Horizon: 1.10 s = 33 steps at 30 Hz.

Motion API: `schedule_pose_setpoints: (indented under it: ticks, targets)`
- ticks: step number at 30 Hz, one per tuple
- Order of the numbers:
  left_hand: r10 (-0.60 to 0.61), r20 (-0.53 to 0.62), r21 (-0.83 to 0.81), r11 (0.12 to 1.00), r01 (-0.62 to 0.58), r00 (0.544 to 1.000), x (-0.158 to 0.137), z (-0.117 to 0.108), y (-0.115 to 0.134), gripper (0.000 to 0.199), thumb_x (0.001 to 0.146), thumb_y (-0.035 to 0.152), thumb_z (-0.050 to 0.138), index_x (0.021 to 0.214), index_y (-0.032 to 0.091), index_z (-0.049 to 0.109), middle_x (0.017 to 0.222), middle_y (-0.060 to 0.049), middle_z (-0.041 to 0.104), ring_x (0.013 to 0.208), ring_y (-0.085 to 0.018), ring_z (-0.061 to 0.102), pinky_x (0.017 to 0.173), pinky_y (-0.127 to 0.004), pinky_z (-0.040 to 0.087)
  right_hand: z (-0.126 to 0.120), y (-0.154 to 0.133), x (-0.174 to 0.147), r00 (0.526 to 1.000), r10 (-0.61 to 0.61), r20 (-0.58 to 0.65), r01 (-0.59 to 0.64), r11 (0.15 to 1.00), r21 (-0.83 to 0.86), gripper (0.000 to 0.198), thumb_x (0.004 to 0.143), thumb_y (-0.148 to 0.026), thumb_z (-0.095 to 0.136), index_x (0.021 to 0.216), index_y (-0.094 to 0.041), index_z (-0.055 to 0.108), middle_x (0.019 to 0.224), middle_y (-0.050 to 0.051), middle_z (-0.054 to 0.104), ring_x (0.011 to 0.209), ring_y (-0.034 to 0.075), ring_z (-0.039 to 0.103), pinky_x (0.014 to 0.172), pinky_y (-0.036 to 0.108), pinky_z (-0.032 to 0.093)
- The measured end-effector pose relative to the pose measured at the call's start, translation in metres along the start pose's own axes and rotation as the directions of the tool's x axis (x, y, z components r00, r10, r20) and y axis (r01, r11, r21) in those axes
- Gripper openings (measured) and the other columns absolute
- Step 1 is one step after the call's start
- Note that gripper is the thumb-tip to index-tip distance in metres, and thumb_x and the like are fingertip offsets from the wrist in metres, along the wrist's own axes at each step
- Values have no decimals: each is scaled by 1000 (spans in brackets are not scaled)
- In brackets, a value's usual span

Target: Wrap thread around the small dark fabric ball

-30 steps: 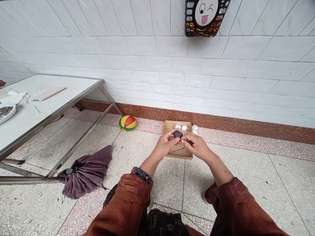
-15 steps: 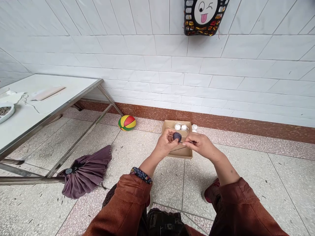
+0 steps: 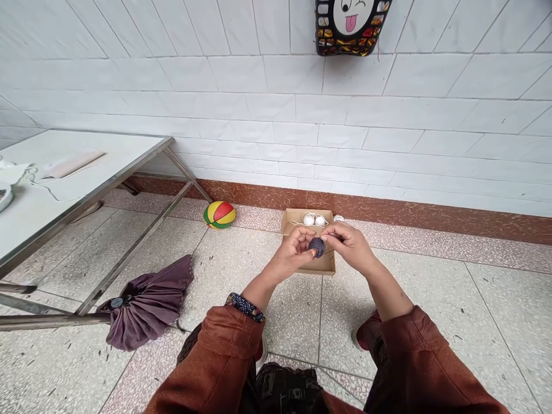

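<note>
A small ball of dark grey-purple yarn [image 3: 317, 248] is held by my left hand [image 3: 294, 253], its thumb and fingers around the left side of the ball. Close against the ball's upper right, my right hand [image 3: 348, 246] is closed in a pinch at the yarn's strand; the strand itself is too thin to follow clearly. Both hands are over an open cardboard box [image 3: 328, 267] on the floor. At the far end of the box lie two white yarn balls [image 3: 309, 219] with loose white ends.
Another white ball [image 3: 338, 218] sits just right of the box. A colourful ball [image 3: 219, 214] rests near the wall. To the left stand a metal-framed table [image 3: 107, 167] and a purple cloth bundle [image 3: 150, 307]. A black basket [image 3: 351, 40] hangs on the wall.
My right hand has moved up and left, closer to the yarn ball. The ball has shifted slightly right and down in my left hand. The view has moved slightly.
</note>
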<state>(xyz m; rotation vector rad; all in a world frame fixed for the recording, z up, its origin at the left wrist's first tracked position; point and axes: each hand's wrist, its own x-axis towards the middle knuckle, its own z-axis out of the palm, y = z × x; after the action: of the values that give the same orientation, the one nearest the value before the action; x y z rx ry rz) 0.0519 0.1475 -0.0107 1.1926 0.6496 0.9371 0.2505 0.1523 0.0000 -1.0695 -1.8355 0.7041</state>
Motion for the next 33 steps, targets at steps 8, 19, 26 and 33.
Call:
schedule_pose_setpoints:
  ticks: [8,19,26,33]
  targets:
    - [-73,1,-232,970,72,997,-3,-3,-1,41,78,31,79,116,24,69,120,-8,63,89,-14,59,75,-26,49,17,8,-1,996,77,36,-78,996,31,19,98,-30,50,86,-22,62,79,0,64,74,16,59,69,28,46]
    - [-109,-186,-385,922,29,976,6,-12,-1,35,70,24,83,100,17,66,95,-2,66,75,-9,60,74,-25,49,19,-3,-8,977,-103,185,129,983,-132,17,100,-25,50,95,-22,66,89,4,69,80,18,63,76,31,49]
    - [-109,-288,-286,958,23,952,8,-10,-5,38,69,22,83,103,18,67,100,-2,68,81,-10,61,75,-25,49,7,-23,-8,979,-129,160,130,991,1,16,97,-27,54,86,-22,64,75,0,63,64,13,55,61,26,44]
    - [-140,-428,-425,903,-63,893,12,-18,-4,36,69,21,81,101,19,65,90,1,67,72,-7,60,67,-20,49,1,-27,-10,950,-137,279,128,990,50,21,95,-28,55,75,-21,58,64,-3,55,55,11,46,53,23,35]
